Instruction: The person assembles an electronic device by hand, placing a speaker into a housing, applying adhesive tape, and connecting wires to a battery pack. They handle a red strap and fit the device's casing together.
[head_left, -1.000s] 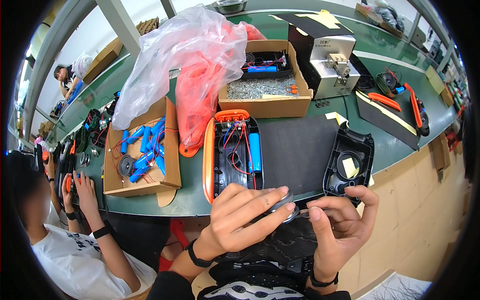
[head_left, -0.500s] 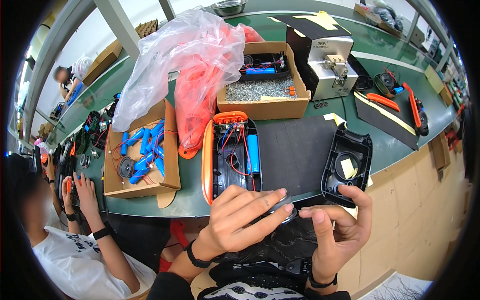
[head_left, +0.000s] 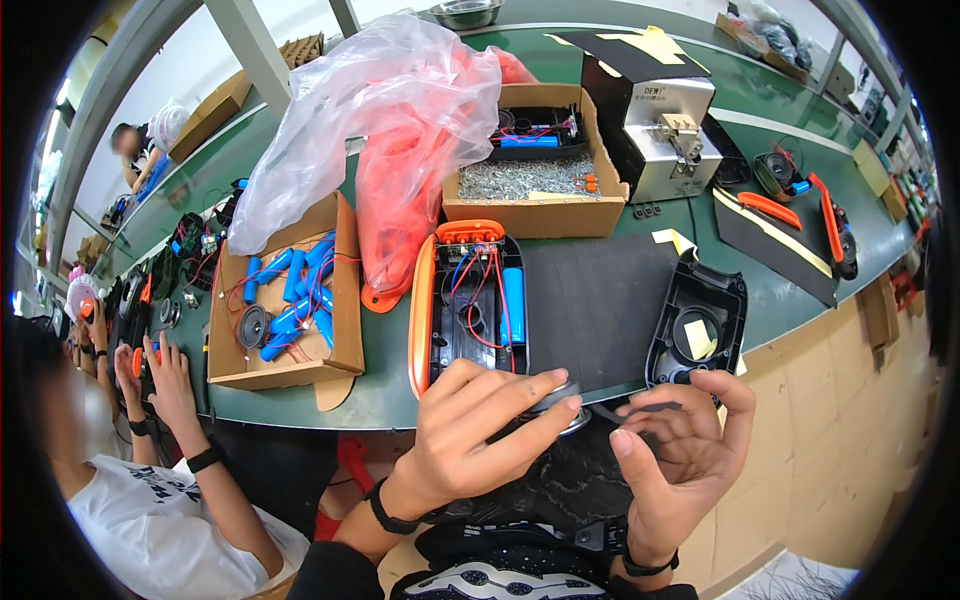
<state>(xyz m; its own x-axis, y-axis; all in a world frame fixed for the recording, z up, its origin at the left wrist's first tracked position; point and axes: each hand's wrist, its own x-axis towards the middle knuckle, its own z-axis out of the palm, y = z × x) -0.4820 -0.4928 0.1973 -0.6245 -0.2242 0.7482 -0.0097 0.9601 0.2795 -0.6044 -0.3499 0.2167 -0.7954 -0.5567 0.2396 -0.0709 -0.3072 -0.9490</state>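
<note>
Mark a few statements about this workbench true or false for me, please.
1. The left hand holds a round part. True.
2. The right hand lies flat on the mat. False: the right hand is off the mat, half curled at a thin dark strip.
3. Blue batteries lie in the left cardboard box. True.
4. The plastic bag is right of the silver machine. False: the plastic bag is left of the silver machine.
5. The orange-edged case contains a blue battery. True.
</note>
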